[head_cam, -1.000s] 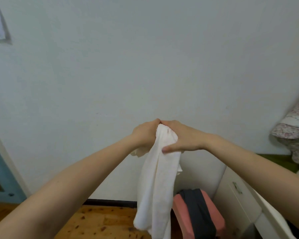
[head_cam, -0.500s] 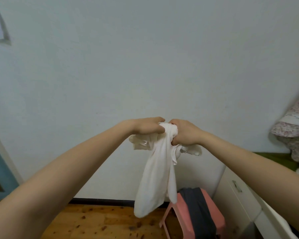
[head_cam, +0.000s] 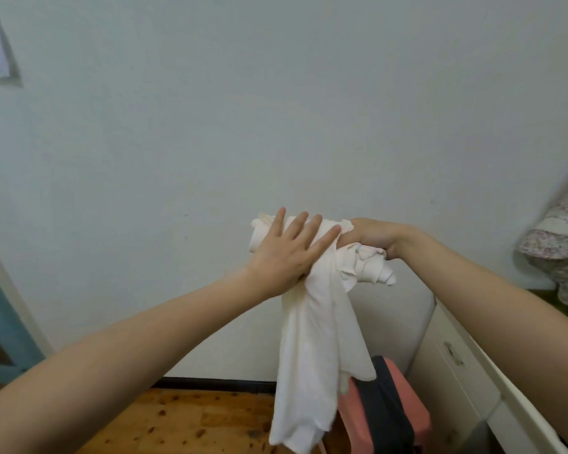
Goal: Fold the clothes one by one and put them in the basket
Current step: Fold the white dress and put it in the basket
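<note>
A room in a home: plain painted wall (head_cam: 276, 109), wooden floor (head_cam: 184, 421), white drawer cabinet (head_cam: 453, 371), a pink stool (head_cam: 417, 417), floral fabric (head_cam: 558, 237) heaped at right.

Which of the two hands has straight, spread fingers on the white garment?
The left hand: its fingers lie straight and spread against the white garment, while the right hand curls round the bunched top.

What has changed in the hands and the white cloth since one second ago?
The left hand opened its grip and now lies flat, fingers spread, on the bunched top of the white cloth. The right hand still grips that top, and the cloth still hangs in the air.
</note>
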